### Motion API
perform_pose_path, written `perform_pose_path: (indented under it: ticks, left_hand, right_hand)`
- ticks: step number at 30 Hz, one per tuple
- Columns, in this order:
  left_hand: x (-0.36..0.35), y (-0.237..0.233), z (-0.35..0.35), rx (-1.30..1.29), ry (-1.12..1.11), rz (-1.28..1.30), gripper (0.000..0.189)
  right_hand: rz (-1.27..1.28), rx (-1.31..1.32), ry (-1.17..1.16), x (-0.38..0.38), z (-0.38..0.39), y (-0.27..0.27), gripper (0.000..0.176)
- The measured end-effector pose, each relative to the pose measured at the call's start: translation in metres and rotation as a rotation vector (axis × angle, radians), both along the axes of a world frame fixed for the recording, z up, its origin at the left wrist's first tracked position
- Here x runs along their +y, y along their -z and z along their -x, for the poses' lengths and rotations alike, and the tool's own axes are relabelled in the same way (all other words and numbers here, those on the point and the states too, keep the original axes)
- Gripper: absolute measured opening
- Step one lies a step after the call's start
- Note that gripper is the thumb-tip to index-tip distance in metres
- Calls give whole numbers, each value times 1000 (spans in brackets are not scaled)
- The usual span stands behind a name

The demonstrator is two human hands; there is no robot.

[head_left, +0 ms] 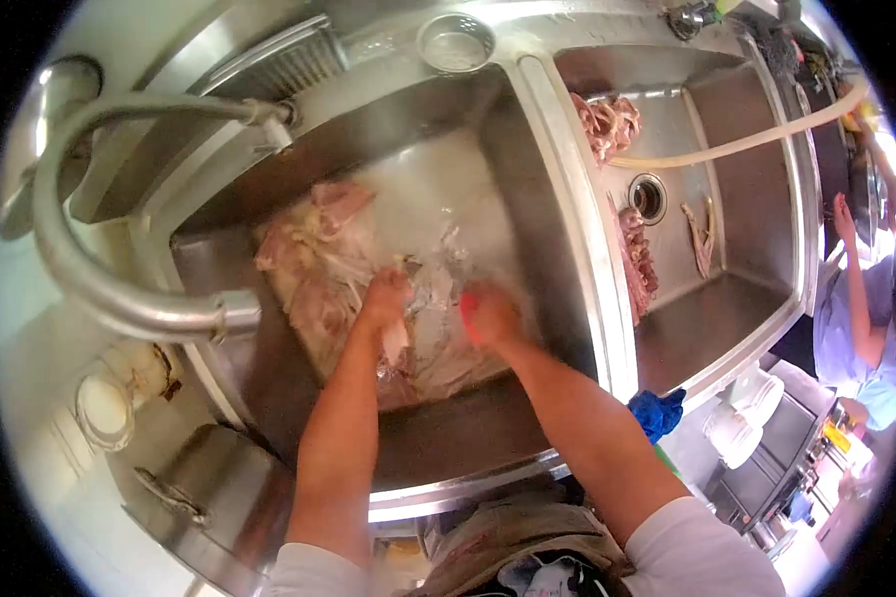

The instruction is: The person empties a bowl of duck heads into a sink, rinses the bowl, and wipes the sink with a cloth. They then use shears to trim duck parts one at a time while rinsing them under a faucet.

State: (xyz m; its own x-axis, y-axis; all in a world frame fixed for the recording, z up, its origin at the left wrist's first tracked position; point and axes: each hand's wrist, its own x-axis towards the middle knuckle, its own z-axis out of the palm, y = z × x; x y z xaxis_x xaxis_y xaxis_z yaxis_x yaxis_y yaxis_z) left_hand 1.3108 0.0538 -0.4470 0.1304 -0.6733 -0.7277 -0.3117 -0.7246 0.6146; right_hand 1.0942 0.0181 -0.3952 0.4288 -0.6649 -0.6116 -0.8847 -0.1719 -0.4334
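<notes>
Both hands are down in the left sink basin [388, 448], which holds cloudy water and a pile of pale pink raw meat pieces [314, 244]. My left hand [386, 297] is closed on a pale piece of raw meat [396, 341] at the pile's right side, with part of the piece hanging below the fingers. To its right, my right hand [495, 316] is closed around something red [469, 314], perhaps a handle. Motion blur and the water hide the rest of that red object. Splashes show between the two hands.
More raw meat [635, 259] lies in the right basin [757, 298], beside a drain [647, 199] and under a pale hose [747, 147]. A curved faucet [119, 308] arches on the left. A blue cloth [657, 413] hangs at the front edge. Another person [856, 308] stands far right.
</notes>
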Motion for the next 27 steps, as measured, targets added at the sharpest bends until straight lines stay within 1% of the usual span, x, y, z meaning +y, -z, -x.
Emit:
perform_pose_path:
  ticks: [2,3,5,7,8,9,11,12,14,15,18,21,24,27]
  left_hand:
    - [-3,-56,18,275,-284,-74,41]
    - [-4,-84,25,382,-391,-101,44]
    - [0,-126,35,366,-413,-98,47]
    - [8,-153,38,428,-466,-91,48]
    - [11,-162,38,502,-492,-88,48]
    - [15,-170,39,577,-511,-89,49]
    - [17,-182,45,598,-447,-76,47]
    - [16,-184,47,607,-415,-63,47]
    - [20,-184,50,618,-528,-73,46]
    - [23,-184,51,624,-581,-83,46]
    - [26,-190,55,633,-538,-88,46]
    - [25,-191,61,570,-445,-62,47]
    - [23,-194,67,507,-453,-63,47]
    - [16,-206,71,439,-405,-47,46]
  right_hand:
    - [-33,-87,422,5,5,-10,29]
    - [-140,-211,483,8,9,-26,29]
    - [-355,-461,588,4,13,-75,30]
    - [-247,-585,342,9,27,-97,30]
    - [-193,-647,223,10,33,-108,31]
    - [-235,-542,161,5,36,-126,34]
    - [-310,-332,43,-12,41,-154,41]
    - [-263,-431,39,-13,46,-152,42]
    - [-169,-633,35,-16,51,-150,44]
    - [-218,-521,-102,-17,57,-159,47]
    - [-237,-409,-81,-29,67,-176,49]
    - [-278,-429,-238,-21,75,-179,49]
    - [-219,-386,-149,-26,78,-184,30]
    - [-229,-481,-67,-23,83,-185,27]
